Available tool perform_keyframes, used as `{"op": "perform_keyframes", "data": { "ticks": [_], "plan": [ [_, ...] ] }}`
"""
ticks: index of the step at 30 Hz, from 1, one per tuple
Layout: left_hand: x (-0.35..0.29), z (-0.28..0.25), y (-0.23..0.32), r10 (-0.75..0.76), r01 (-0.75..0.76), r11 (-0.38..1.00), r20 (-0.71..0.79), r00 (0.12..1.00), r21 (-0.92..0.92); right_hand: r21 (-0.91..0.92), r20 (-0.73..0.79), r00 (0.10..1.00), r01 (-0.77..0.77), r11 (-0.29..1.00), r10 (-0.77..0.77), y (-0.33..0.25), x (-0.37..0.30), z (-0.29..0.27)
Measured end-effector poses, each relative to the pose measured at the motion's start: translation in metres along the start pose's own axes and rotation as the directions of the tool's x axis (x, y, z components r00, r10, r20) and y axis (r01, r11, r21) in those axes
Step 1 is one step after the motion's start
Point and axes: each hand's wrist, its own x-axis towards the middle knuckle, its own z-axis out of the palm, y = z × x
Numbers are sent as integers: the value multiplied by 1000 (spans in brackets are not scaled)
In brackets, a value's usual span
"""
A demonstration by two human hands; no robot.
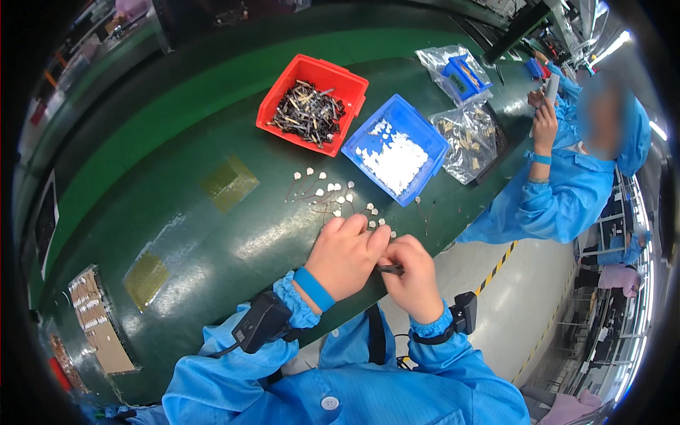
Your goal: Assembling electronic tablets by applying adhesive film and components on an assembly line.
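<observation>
My left hand (346, 256) is closed near the table's front edge, its fingertips hidden from view. Close against it, my right hand (414, 280) is curled around a small black piece (391, 269) that pokes out toward the left hand. I cannot make out its kind. Just beyond my knuckles, several small white round discs with thin dark red wires (330, 188) lie scattered on the green tabletop (212, 269). A blue bin (430, 185) with many small white pieces (397, 159) stands past them. To its left is a red bin (283, 74) full of black parts and pale strips (308, 113).
Right of the blue bin lie clear plastic bags (464, 145) with brownish parts, and a smaller blue box (464, 76) in a bag. A co-worker in blue (567, 184) holds a pale flat object at the right. Yellowish tape patches (230, 184) and a cardboard sheet (103, 326) are at the left.
</observation>
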Motion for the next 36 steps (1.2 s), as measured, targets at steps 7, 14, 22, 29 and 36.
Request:
{"op": "perform_keyframes", "data": {
  "ticks": [7,14,22,29,36],
  "plan": [
    [-4,2,4,65,-62,998,-108,992,24,-21,-257,961,100,995,-102,2,64,-33],
    [-6,2,6,92,-91,996,-177,980,11,-265,-319,945,-14,964,-74,23,97,-26],
    [-5,1,3,105,-102,995,-187,977,21,-152,-293,952,-137,979,88,23,100,-28],
    [2,-64,17,108,-86,993,-342,934,80,-162,-278,954,-162,973,113,10,106,-36],
    [-39,-162,84,213,-204,976,-578,788,82,-87,-416,909,0,996,-36,39,100,-28]
  ]
}}
